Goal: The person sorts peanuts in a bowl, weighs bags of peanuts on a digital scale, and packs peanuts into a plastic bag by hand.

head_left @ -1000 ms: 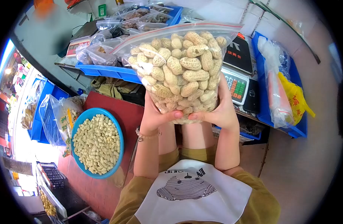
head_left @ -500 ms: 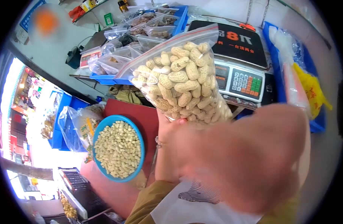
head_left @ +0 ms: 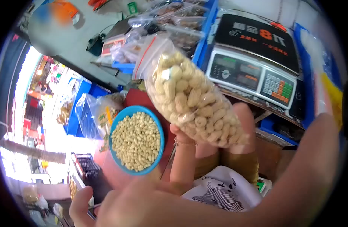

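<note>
A clear zip bag full of unshelled peanuts [head_left: 198,102] hangs tilted in front of me, its red-striped top toward the upper left. My left hand [head_left: 180,133], with a bracelet at the wrist, grips the bag's lower side from beneath; the bag hides most of the fingers. My right arm reaches across from the right edge, close to the camera. At the lower left my right hand [head_left: 117,206] is blurred, with bent fingers partly cut off by the frame, so its grip is unclear. Beyond it, a blue basin [head_left: 162,142] holds a heap of small pale nuts or peanuts.
A digital price scale [head_left: 234,70] stands on the counter at upper right. Behind the bag, a blue tray [head_left: 209,30] holds several filled zip bags. Near the basin lies a clear plastic bag [head_left: 88,113]. A black crate [head_left: 87,166] sits at lower left.
My right hand has swung from the right side, close to the camera, to the lower left. The peanut bag has turned and tilted in my left hand. The view has shifted.
</note>
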Demonstrator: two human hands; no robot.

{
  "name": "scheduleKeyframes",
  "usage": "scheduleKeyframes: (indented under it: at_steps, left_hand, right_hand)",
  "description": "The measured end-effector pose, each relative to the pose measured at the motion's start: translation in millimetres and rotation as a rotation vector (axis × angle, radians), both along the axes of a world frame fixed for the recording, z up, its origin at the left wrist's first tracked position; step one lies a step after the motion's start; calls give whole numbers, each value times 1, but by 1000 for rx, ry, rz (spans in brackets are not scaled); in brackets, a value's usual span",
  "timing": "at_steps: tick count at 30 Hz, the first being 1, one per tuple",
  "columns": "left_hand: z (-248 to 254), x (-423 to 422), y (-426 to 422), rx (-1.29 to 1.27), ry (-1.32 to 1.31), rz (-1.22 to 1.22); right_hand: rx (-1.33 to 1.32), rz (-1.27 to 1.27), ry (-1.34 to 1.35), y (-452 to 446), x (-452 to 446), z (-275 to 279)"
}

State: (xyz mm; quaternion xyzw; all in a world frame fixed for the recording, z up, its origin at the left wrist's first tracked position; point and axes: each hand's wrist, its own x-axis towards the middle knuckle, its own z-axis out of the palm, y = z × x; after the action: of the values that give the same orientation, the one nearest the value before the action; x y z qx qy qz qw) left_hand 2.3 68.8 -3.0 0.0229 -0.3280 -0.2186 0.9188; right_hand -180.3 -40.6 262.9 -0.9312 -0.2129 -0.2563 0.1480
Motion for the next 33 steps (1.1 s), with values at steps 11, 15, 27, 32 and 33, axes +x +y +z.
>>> scheduleKeyframes:
  at_steps: [11,15,27,32,33]
  left_hand:
    - [-6,11,20,69,-62,229]
    - [-5,6,21,34,48,190]
    - [118,10,-89,614,-218,487]
    - [136,29,-140,626,-339,454]
    - [133,33,-143,659,-335,437]
  right_hand:
    - [-8,-85,42,-3,-4,11]
    - [80,-130,34,-38,-19,-16]
    - [-65,-235,-504,-141,76,39]
    - [-146,-162,-214,-187,119,91]
    - [-74,-93,-143,-192,123,88]
